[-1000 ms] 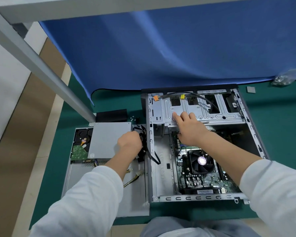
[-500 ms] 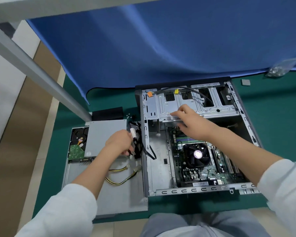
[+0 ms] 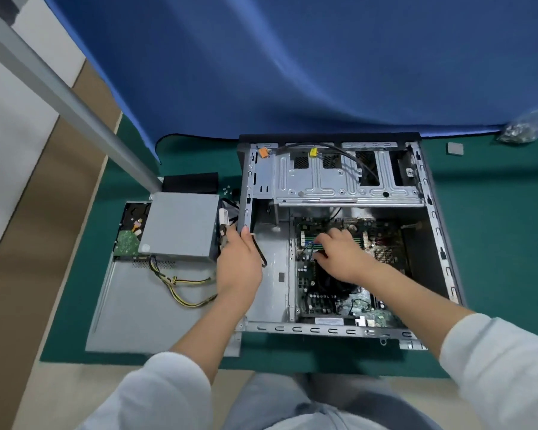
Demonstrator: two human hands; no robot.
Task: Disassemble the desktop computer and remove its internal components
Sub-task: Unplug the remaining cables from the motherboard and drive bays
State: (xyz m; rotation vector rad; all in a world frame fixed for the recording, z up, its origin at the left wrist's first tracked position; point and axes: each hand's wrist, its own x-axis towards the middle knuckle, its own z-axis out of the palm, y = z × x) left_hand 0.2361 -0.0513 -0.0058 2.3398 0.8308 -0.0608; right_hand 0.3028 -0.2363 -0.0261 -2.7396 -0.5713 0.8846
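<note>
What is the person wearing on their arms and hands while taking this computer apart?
Both hands are bare: no gloves, rings or watch show on the left hand or the right hand. Each arm has a loose, plain white sleeve, the left sleeve and the right sleeve, pushed up so the forearms are uncovered.

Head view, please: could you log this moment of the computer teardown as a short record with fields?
case: computer case lies open on the green mat
left hand: left hand holds the case's left wall at its edge
right hand: right hand reaches onto the motherboard, fingers at the memory slots
removed parts: power supply and hard drive rest on the side panel, left of the case
inside the case: drive cage at the far end
</note>
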